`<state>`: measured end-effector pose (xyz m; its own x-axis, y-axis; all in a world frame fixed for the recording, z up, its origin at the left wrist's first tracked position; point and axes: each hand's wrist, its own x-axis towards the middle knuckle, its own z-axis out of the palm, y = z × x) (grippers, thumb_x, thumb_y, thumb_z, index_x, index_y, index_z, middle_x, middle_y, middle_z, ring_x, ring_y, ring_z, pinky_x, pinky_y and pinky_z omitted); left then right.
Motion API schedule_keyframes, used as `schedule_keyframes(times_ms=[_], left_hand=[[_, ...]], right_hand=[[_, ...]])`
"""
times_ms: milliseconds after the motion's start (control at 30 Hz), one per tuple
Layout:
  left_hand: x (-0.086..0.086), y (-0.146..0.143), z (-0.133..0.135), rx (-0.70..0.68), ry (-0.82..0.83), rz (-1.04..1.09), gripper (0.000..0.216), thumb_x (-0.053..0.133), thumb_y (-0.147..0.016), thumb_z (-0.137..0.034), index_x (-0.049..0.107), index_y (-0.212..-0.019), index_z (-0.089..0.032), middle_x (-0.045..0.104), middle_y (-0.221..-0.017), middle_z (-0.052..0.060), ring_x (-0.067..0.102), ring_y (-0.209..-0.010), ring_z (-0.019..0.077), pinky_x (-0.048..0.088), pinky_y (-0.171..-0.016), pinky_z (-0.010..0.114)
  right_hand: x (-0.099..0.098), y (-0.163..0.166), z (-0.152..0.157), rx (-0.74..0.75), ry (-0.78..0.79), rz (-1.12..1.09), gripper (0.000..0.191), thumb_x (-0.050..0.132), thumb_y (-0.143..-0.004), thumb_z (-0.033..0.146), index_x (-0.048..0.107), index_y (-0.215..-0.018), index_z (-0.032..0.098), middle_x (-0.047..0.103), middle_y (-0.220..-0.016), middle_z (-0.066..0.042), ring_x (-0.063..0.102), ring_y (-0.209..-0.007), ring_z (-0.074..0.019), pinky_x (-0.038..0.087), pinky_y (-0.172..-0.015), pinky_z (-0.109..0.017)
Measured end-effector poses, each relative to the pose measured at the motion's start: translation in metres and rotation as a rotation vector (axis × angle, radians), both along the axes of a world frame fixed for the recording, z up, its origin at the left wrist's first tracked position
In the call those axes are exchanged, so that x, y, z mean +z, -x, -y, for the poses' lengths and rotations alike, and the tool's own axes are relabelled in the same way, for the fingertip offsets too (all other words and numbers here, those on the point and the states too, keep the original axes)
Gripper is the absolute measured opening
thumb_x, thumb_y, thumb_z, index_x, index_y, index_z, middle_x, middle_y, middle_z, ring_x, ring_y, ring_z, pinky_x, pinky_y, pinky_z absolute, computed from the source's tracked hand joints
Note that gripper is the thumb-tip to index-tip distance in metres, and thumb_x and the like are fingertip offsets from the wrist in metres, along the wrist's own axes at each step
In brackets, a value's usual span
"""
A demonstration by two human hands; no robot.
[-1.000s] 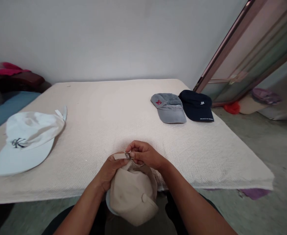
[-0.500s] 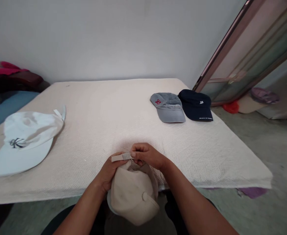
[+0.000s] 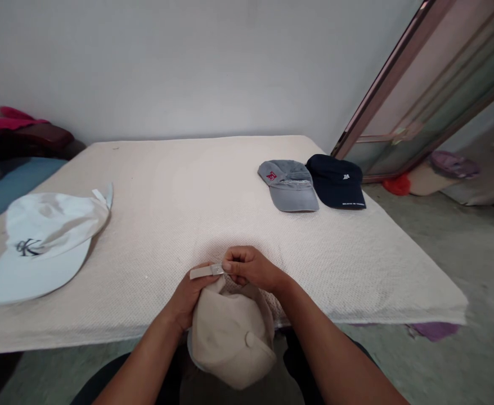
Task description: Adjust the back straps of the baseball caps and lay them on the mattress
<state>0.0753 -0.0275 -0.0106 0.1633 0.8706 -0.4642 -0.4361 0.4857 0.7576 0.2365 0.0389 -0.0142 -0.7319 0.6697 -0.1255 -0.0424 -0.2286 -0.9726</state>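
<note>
A beige cap rests at the near edge of a cream-covered bed, its back turned away from me. My left hand grips the cap's back on the left side. My right hand pinches the cap's rear strap near its small metal buckle. The loose end of the strap sticks out to the left between the two hands.
A white cap lies at the bed's left. At the right rear lie a grey cap and a navy cap, side by side. A framed glass panel leans at the right. Clothes are piled at the far left.
My hands and the beige cap have barely shifted. The strap end now sticks out a little further left.
</note>
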Motion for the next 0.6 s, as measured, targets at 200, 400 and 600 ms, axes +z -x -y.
schedule_keyframes(times_ms=[200, 400, 600], left_hand=[[-0.0015, 0.0000, 0.0003, -0.003, 0.028, 0.010, 0.015, 0.070, -0.066, -0.021, 0.072, -0.080, -0.014, 0.073, -0.073, 0.007, 0.064, -0.062, 0.0186, 0.046, -0.063, 0.029], [0.0002, -0.0027, 0.0017, -0.031, 0.018, 0.001, 0.015, 0.070, -0.067, -0.022, 0.072, -0.081, -0.016, 0.072, -0.073, 0.007, 0.063, -0.061, 0.0176, 0.045, -0.061, 0.028], [-0.0011, -0.0005, 0.0039, -0.052, -0.067, -0.081, 0.014, 0.069, -0.069, -0.021, 0.070, -0.082, -0.015, 0.069, -0.073, 0.005, 0.059, -0.062, 0.0152, 0.043, -0.060, 0.025]], right_hand=[[0.0000, 0.0024, 0.0019, 0.006, 0.107, -0.116, 0.021, 0.065, -0.077, 0.032, 0.057, -0.089, 0.017, 0.049, -0.061, 0.005, 0.043, -0.048, -0.0054, 0.033, -0.045, -0.019], [0.0020, 0.0046, 0.0022, 0.031, 0.111, -0.098, 0.024, 0.067, -0.076, 0.033, 0.058, -0.090, 0.016, 0.049, -0.060, 0.006, 0.043, -0.047, -0.0050, 0.035, -0.045, -0.018], [0.0006, 0.0045, 0.0003, 0.031, 0.072, 0.004, 0.021, 0.068, -0.075, 0.031, 0.058, -0.085, 0.016, 0.050, -0.058, 0.006, 0.043, -0.045, -0.0050, 0.034, -0.042, -0.017]])
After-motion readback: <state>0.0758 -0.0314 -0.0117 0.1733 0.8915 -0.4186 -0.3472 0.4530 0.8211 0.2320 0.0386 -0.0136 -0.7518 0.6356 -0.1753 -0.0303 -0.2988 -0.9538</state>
